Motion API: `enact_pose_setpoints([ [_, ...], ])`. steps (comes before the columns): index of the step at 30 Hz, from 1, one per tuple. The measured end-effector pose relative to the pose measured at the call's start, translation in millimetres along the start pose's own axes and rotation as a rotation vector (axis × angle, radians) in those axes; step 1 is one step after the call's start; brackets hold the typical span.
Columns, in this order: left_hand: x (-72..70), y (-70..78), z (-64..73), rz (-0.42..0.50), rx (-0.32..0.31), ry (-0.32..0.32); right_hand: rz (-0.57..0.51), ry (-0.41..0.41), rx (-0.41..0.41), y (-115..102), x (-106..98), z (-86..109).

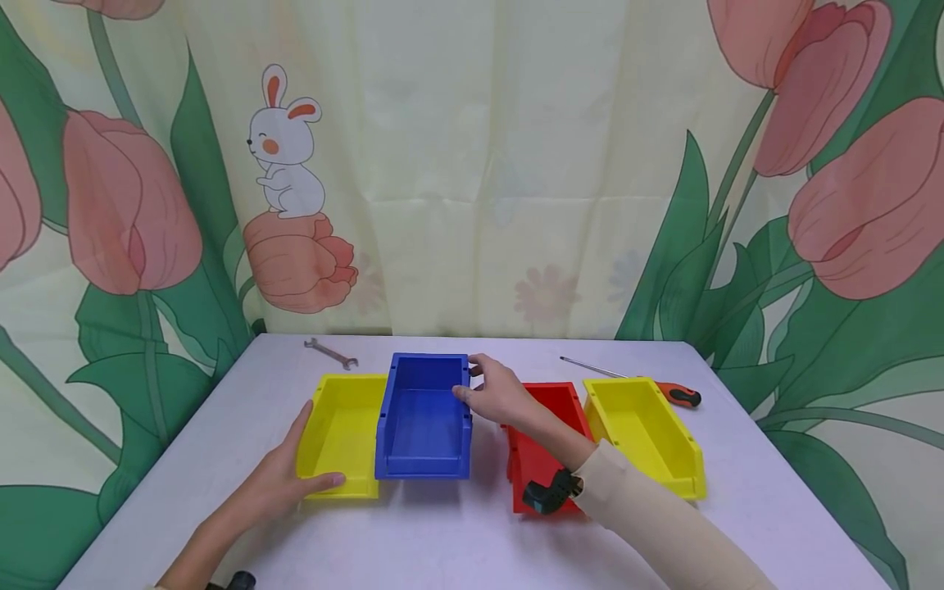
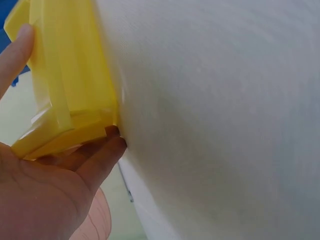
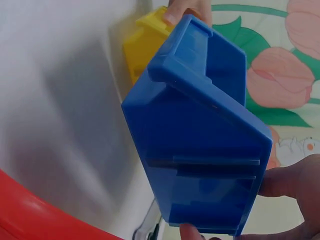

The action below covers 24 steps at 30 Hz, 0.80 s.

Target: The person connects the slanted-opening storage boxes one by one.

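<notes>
My left hand (image 1: 276,475) grips the left yellow storage bin (image 1: 342,442), its thumb on the near side and its fingers along the left wall. In the left wrist view, that hand (image 2: 55,195) spans the end of the yellow bin (image 2: 75,65), fingertips at its lower edge by the table. Just right of it, a blue bin (image 1: 423,426) hangs above the table, its shadow beneath. My right hand (image 1: 501,393) holds the blue bin by its back right corner. Seen from the right wrist, the blue bin (image 3: 200,130) shows its ribbed side, with fingers around its far end.
A red bin (image 1: 527,463) stands under my right forearm, and another yellow bin (image 1: 649,426) stands right beside it. Behind that lies a screwdriver (image 1: 680,395) with an orange and black handle. A wrench (image 1: 332,354) lies at the back left. A printed curtain (image 1: 472,164) hangs behind the table.
</notes>
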<state>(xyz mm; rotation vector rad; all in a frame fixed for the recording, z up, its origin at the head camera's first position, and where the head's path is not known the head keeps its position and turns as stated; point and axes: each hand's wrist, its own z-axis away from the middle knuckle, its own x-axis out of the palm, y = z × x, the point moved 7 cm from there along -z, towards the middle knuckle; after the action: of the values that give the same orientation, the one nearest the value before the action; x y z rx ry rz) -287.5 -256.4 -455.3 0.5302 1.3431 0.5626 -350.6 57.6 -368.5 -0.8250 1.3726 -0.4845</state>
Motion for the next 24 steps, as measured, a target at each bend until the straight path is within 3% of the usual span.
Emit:
enact_pose_setpoints([
  [6,0.3,0.6,0.6,0.006,-0.006,-0.001,0.201,0.085,-0.141,-16,-2,-1.8],
  [9,-0.3,1.2,0.7,0.005,-0.008,-0.004,0.294,0.079,-0.216,-29,5,-3.0],
  [16,-0.9,0.6,-0.8,-0.003,0.004,-0.012,0.494,-0.087,-0.331,-59,35,-1.7],
  [24,-2.6,1.6,1.2,-0.007,0.029,-0.011,0.517,-0.255,-0.389,-74,59,-2.1],
])
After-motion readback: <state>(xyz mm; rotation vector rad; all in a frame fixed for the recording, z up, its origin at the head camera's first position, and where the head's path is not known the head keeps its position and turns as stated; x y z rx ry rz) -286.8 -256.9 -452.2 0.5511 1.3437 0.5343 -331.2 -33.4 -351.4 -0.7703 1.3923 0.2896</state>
